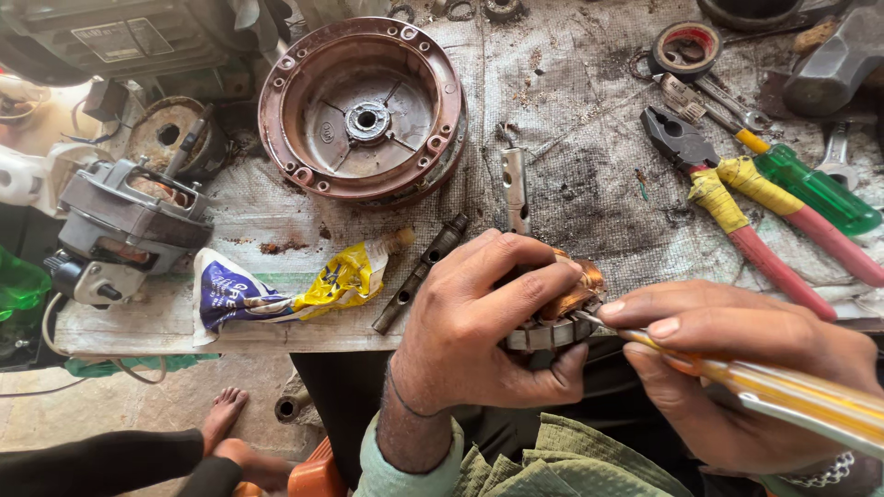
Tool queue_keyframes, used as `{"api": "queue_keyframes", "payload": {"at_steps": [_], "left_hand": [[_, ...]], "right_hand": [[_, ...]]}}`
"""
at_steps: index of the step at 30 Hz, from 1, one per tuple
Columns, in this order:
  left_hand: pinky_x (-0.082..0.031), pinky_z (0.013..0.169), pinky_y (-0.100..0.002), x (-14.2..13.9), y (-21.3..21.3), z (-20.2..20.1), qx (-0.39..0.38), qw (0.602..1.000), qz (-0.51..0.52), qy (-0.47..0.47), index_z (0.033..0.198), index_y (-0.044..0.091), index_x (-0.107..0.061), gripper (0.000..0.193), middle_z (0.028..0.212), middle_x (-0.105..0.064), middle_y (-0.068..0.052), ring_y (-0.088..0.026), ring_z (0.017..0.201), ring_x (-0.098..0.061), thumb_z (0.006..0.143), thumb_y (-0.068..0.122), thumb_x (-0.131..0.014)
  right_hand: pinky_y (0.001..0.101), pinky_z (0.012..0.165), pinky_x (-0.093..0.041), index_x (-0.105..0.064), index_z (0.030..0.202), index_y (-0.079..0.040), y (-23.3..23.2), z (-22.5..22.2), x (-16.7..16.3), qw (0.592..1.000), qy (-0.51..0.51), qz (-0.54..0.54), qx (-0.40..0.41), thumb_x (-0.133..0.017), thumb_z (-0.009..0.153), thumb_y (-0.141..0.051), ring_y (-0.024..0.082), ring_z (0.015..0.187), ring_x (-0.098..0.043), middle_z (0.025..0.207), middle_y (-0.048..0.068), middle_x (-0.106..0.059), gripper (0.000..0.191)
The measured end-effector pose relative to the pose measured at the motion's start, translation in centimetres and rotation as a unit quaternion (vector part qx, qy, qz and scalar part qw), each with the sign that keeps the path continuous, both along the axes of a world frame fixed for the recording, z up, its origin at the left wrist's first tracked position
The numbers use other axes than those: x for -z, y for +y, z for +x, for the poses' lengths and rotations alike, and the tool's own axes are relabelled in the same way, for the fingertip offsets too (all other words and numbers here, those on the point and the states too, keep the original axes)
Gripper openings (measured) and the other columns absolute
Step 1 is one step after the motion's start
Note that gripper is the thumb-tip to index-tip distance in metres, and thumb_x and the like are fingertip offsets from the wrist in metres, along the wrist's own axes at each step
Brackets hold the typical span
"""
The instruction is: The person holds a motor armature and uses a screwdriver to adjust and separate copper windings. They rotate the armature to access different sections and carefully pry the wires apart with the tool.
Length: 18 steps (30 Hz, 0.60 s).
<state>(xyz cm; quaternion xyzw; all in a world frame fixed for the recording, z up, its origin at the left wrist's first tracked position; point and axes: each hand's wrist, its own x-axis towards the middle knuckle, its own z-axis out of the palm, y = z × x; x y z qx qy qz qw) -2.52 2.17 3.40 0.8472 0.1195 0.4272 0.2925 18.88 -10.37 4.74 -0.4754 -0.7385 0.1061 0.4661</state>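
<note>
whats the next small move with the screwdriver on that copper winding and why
Probably a gentle push of the tip a little further along the winding's edge. The left hand wraps the copper winding and its metal core, holding it off the bench, while the right hand holds the yellow-handled screwdriver with its tip already at the copper beside the core. A small push looks safest, since the wires seem thin.

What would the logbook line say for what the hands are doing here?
left hand: grips copper-wound stator | right hand: holds yellow-handled screwdriver, tip at stator | pliers: on bench
</note>
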Motion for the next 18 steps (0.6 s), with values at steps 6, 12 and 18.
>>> {"api": "queue_keyframes", "payload": {"at_steps": [6, 12, 18], "left_hand": [[-0.058, 0.081, -0.031, 0.15, 0.08, -0.15, 0.002, 1.0, 0.004, 0.004, 0.117, 0.008, -0.069, 0.049, 0.106, -0.068, -0.006, -0.02, 0.092, -0.07, 0.082, 0.031, -0.095], [-0.058, 0.079, -0.03, 0.11, 0.12, -0.06, -0.001, 1.0, 0.003, -0.011, 0.114, 0.008, -0.07, 0.046, 0.11, -0.068, -0.006, -0.02, 0.089, -0.07, 0.081, 0.028, -0.095], [-0.058, 0.08, -0.031, 0.31, 0.1, -0.02, 0.005, 1.0, 0.013, -0.015, 0.114, 0.008, -0.07, 0.044, 0.106, -0.068, -0.006, -0.021, 0.09, -0.07, 0.082, 0.025, -0.095]], "right_hand": [[0.037, 0.084, -0.066, -0.046, 0.122, -0.007, 0.63, -0.18, -0.75, 0.999, -0.004, 0.006, -0.035, -0.069, 0.09, -0.002, 0.026, 0.095, -0.08, 0.105, 0.019, -0.073, 0.04], [0.0381, 0.084, -0.067, -0.049, 0.121, -0.008, 0.48, -0.33, -0.24, 1.0, 0.001, 0.022, -0.005, -0.071, 0.09, -0.003, 0.025, 0.094, -0.08, 0.101, 0.018, -0.074, 0.038], [0.0378, 0.084, -0.067, -0.049, 0.121, -0.006, 0.68, -0.69, -0.31, 0.999, 0.024, -0.002, -0.025, -0.07, 0.091, -0.004, 0.024, 0.095, -0.08, 0.102, 0.018, -0.074, 0.036]]}}
